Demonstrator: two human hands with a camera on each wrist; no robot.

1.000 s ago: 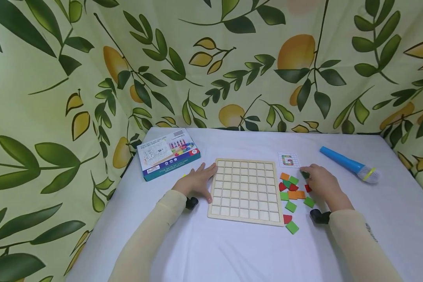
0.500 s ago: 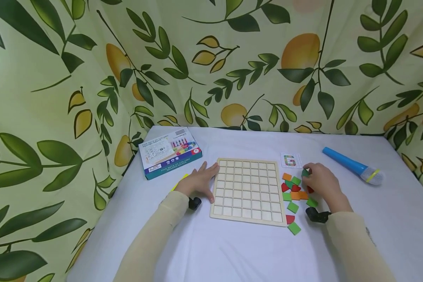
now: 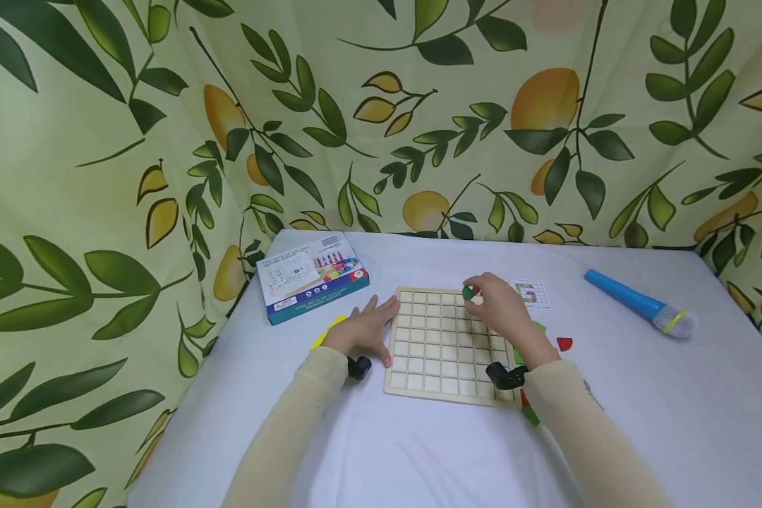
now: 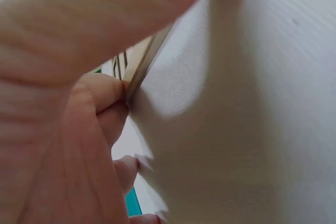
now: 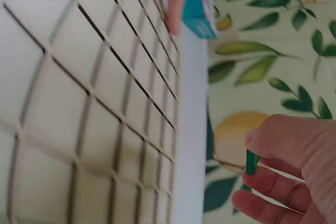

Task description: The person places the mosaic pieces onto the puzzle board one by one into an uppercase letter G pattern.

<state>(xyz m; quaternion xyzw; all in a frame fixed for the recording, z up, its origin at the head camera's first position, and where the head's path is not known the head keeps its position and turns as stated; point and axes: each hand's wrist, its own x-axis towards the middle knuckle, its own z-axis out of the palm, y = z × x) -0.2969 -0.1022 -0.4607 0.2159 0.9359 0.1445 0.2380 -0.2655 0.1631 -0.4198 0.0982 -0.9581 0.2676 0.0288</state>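
A wooden grid board [image 3: 442,353] with square cells lies on the white-covered table. My left hand [image 3: 360,330] rests at its left edge, fingers spread, fingertips and thumb touching the frame; the left wrist view shows a fingertip against the board's corner. Over the board's far right part, my right hand [image 3: 503,305] pinches a dark green tile [image 5: 251,161] between thumb and finger. In the right wrist view that tile is held above the grid, apart from it. Past the right edge lie a red tile [image 3: 565,343] and a green tile [image 3: 531,415]; my right arm hides other pieces.
A pattern card [image 3: 530,292] lies beyond the board's far right corner. Farther right is a blue toy microphone [image 3: 638,302]. A flat box [image 3: 312,275] stands at the back left, and something yellow [image 3: 326,332] shows behind my left hand. A patterned curtain hangs behind the table.
My right hand has picked up the dark green tile from right of the board and carried it left over the far part of the grid. The left hand stays at the left edge.
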